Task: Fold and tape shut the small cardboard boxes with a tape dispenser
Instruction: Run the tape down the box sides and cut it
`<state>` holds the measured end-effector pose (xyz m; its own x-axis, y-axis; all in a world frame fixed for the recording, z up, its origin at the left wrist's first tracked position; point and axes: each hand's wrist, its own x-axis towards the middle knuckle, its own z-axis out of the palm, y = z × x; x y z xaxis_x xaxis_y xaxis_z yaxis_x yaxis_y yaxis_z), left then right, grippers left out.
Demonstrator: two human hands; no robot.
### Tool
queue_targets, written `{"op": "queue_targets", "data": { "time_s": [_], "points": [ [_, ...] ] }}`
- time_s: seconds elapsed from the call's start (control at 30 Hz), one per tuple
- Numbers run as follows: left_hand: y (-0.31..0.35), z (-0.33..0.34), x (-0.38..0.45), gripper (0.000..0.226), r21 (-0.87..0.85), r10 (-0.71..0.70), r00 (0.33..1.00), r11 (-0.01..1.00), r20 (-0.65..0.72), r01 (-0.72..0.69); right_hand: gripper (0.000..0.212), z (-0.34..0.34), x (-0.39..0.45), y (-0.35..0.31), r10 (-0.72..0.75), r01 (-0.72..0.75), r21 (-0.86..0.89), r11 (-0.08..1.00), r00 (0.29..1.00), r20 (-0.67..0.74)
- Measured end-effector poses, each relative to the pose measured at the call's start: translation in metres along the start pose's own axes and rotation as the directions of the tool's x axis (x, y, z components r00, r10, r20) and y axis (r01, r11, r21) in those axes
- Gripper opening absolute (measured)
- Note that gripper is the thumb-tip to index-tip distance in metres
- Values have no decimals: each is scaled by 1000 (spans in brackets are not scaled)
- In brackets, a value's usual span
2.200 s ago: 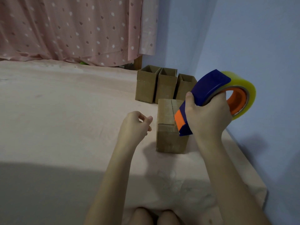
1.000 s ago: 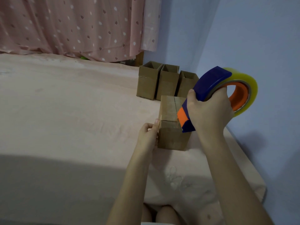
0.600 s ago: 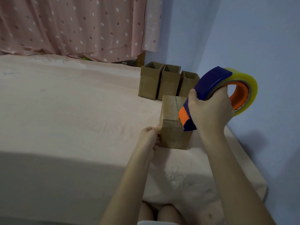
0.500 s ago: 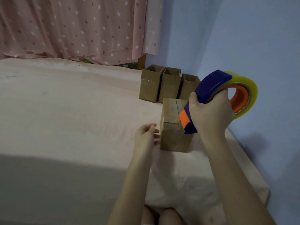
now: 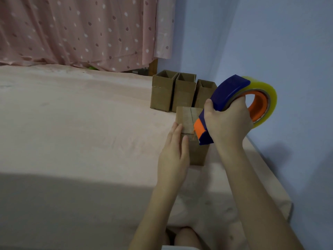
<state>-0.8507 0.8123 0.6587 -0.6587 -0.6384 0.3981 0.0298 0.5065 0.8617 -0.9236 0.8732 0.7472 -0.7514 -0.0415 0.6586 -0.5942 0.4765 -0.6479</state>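
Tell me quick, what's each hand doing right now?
Left hand: open, straight fingers pressed flat against the near cardboard box.
Right hand: closed around the tape dispenser, holding it at the box's top.

I'm sitting at a bed covered in a pale pink sheet (image 5: 81, 114), which runs right up against a light blue wall (image 5: 288, 42) on my right. At the back hangs a pink curtain (image 5: 81, 29) with little light and dark spots. The near part of the sheet sits in shadow.
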Motion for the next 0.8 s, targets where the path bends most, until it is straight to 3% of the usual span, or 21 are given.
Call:
{"op": "queue_targets", "data": {
  "time_s": [0.07, 0.1, 0.23, 0.43, 0.8],
  "points": [
    [-2, -1, 1, 45, 242, 93, 995, 967, -33, -82, 46, 0, -1, 0, 0, 0, 6, 1000, 1000, -2],
    [-2, -1, 1, 47, 284, 123, 992, 953, -39, -107, 46, 0, -1, 0, -1, 1, 6, 1000, 1000, -1],
    [-3, -3, 1, 46, 182, 131, 991, 974, 24, -133, 45, -1, 0, 1, -5, 5, 12, 1000, 1000, 6],
    [-1, -2, 1, 66, 323, 163, 987, 934, -2, -154, 47, 0, 2, 2, -5, 5, 8, 1000, 1000, 18],
    [8, -4, 12, 39, 163, -6, 999, 987, -38, 12, 43, -1, 1, 5, -12, 11, 29, 1000, 1000, 12]
  ]
}}
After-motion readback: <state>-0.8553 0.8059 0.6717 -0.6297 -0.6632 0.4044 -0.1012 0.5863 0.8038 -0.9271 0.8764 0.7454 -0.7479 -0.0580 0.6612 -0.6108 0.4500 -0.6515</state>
